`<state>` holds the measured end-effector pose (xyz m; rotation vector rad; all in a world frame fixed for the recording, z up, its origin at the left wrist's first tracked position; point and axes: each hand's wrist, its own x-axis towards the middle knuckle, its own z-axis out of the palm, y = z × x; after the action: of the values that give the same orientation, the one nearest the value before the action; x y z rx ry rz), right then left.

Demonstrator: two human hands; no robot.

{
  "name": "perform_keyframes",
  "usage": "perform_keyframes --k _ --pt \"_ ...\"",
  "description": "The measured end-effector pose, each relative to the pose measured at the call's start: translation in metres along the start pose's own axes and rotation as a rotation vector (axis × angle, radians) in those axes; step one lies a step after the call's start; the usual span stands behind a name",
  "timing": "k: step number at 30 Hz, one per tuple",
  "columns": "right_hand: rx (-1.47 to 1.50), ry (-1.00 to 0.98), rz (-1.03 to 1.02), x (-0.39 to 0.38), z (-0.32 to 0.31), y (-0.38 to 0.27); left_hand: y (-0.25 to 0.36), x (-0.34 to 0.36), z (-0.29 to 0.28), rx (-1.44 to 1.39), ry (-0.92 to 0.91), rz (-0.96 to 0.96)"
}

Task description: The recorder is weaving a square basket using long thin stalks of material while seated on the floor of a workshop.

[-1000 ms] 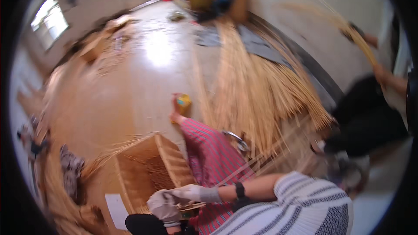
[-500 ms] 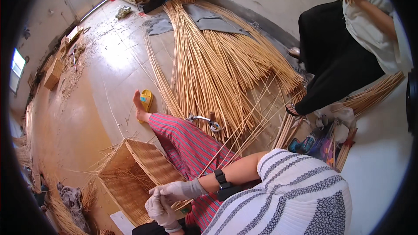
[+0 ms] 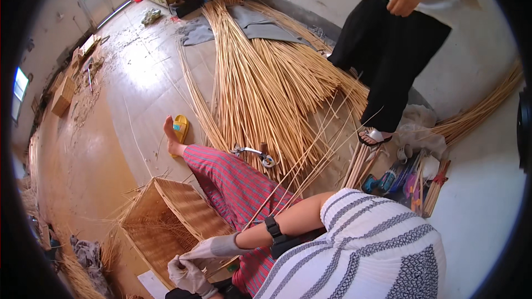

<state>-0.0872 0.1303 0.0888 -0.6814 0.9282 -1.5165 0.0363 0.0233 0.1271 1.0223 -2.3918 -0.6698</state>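
Observation:
A square woven wicker basket [image 3: 191, 205] lies tipped beside my legs, its open side showing and loose strand ends sticking out at its edges. Both my hands wear pale gloves and meet at the basket's near rim. My right hand [image 3: 206, 249] reaches in from the right, fingers pinched together. Just below it my left hand [image 3: 191, 278] is closed, its fingertips close to the right hand's. Whatever lies between the fingers is too small or hidden to make out. Long thin willow rods [image 3: 288, 188] slant across by my right forearm.
A large fan of peeled rods [image 3: 266, 88] covers the floor ahead. A metal hand tool [image 3: 257, 154] lies beside my striped trouser leg. A co-worker's sandalled foot [image 3: 375, 135] stands at the right, near bagged items and bundled rods [image 3: 438, 188]. A yellow slipper [image 3: 180, 127] sits by my foot.
My hands have shifted slightly left and down along the basket rim, fingertips still together. The co-worker has moved left and stands more upright, and the rods they held no longer show.

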Motion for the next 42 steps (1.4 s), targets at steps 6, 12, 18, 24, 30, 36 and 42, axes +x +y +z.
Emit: perform_keyframes --k 6,12,18,24,30,36,42 --pt "0.433 -0.106 0.353 0.005 -0.014 -0.009 0.010 -0.018 0.029 -0.955 -0.063 -0.128" --pt "0.784 -0.227 0.049 0.000 0.007 -0.020 -0.004 0.008 0.012 -0.574 -0.348 -0.193" --pt "-0.090 -0.023 0.049 -0.136 -0.171 -0.123 -0.005 0.075 -0.032 -0.212 0.090 -0.044" --pt "-0.777 1.615 0.695 -0.311 -0.394 -0.227 0.020 0.075 -0.029 -0.179 -0.029 -0.057" --pt "-0.699 1.864 0.775 -0.390 -0.430 -0.226 0.026 0.051 -0.018 -0.243 -0.138 -0.161" --pt "-0.809 1.730 0.960 -0.384 -0.435 -0.257 0.038 0.026 -0.007 -0.366 -0.252 -0.246" --pt "-1.229 1.663 0.766 -0.314 -0.437 -0.256 0.038 0.005 -0.007 -0.474 -0.348 -0.307"
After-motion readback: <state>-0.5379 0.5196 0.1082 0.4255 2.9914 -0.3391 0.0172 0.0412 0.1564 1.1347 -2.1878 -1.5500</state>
